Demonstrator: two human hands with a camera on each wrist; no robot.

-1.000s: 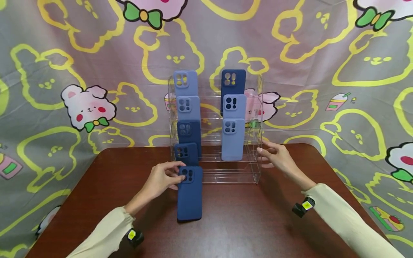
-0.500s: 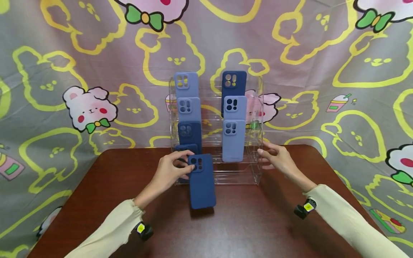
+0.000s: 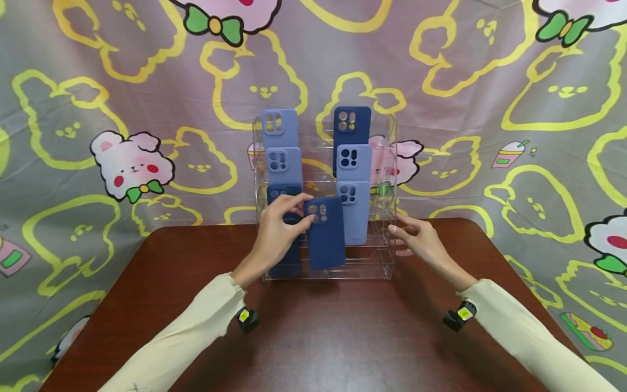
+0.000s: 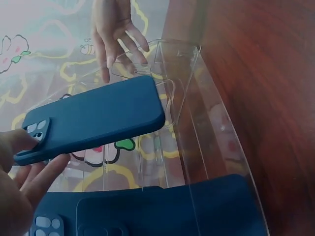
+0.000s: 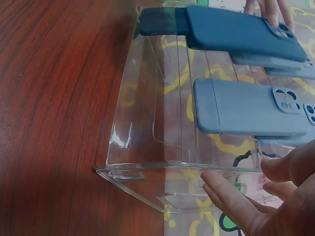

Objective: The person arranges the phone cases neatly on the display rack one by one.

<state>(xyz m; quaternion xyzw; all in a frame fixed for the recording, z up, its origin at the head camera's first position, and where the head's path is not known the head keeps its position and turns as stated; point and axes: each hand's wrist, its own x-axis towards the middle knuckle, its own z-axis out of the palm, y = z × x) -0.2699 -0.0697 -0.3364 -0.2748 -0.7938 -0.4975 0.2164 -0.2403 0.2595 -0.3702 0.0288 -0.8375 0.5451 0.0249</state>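
My left hand pinches a dark blue phone case by its camera-cutout end, thumb in front. The case hangs upright before the clear acrylic rack, overlapping the lower light blue case in the head view. In the left wrist view the held case extends rightward from the thumb and fingers. My right hand is at the rack's right side, fingers extended and fingertips right at its side panel. The right wrist view shows that thumb and fingers close to the clear edge.
Light cases and dark ones stand tier above tier in the rack's left column, the lower ones partly behind my left hand. The right column has a dark case above two light ones. A brown table bears the rack, before a patterned cloth.
My left hand has carried the dark blue case up and rightward, from in front of the left column to beside the right column. The right hand has stayed at the rack's side.
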